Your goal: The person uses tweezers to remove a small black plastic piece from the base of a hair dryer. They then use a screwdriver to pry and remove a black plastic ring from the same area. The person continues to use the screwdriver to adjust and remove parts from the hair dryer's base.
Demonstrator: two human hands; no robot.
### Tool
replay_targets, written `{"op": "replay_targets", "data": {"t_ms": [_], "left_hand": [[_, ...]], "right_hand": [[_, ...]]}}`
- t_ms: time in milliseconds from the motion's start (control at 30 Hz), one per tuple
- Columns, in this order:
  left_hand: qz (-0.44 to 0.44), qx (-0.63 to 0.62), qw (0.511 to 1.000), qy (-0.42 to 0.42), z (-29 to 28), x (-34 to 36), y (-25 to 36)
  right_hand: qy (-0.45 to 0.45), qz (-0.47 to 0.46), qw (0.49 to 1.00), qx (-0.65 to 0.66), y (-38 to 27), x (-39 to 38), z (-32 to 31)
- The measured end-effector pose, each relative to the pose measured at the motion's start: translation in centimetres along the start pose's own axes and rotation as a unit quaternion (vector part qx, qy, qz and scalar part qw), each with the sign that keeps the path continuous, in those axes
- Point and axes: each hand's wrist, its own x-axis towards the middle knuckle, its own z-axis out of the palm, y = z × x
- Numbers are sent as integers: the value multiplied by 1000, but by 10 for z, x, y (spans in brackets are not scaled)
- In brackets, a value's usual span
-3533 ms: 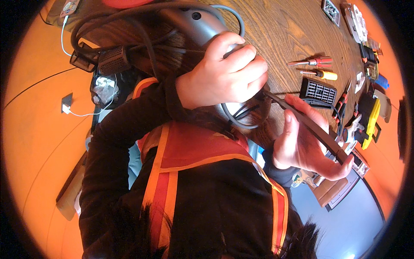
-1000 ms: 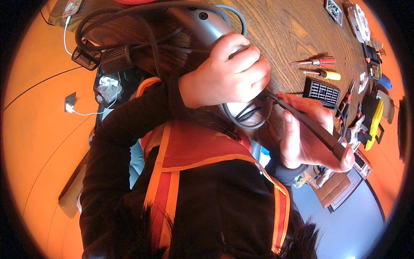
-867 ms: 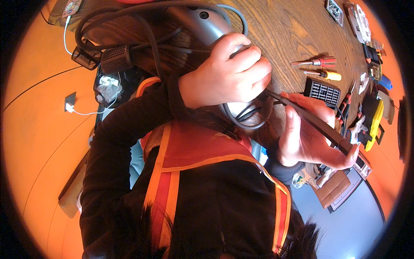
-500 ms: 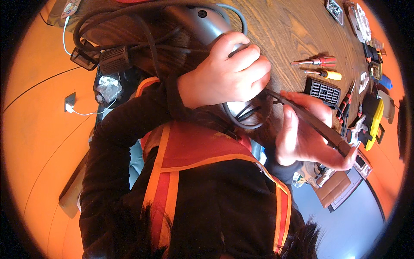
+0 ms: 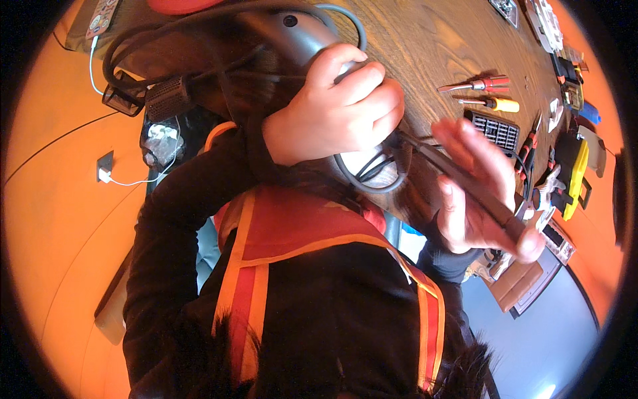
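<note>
My left hand (image 5: pixel 339 110) wraps round a smooth grey rounded appliance housing (image 5: pixel 302 40) with a small dark round hole near its upper end. Loops of grey cable (image 5: pixel 362 186) hang below that hand and curve over the housing. In my right hand (image 5: pixel 482 179) is a long, slim, dark tool (image 5: pixel 468 186), lying slantwise across the palm. Its narrow end points at the lower end of the housing, beside my left fingers; whether it touches is hidden. My right fingers are somewhat blurred, raised round the tool with the thumb apart.
On the wooden table (image 5: pixel 419 40) lie a red-handled screwdriver (image 5: pixel 488 84), a yellow-handled screwdriver (image 5: pixel 502 105) and a black bit case (image 5: pixel 495 131). Red-and-black pliers (image 5: pixel 528 149) and a yellow-and-black tool (image 5: pixel 577 179) lie farther right. A black mesh cylinder (image 5: pixel 166 100) is at left.
The view has shifted slightly, so the table things sit a little farther left. My right fingers have loosened and lifted a little round the dark tool. My left hand keeps its grip.
</note>
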Motion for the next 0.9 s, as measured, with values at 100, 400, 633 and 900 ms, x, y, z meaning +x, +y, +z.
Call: {"op": "replay_targets", "data": {"t_ms": [100,400,633,900], "left_hand": [[-5,8,1000,-22,0,1,0],[-12,-20,1000,-16,6,-4,-1],[-7,-12,999,-50,-5,8,-1],[-9,-10,999,-51,-3,4,-1]], "right_hand": [[1,-10,1000,-7,-1,-2,2],[32,-51,998,-28,0,-10,-4],[39,-82,996,-13,-2,-1,14],[-22,-19,997,66,-17,2,-1]]}}
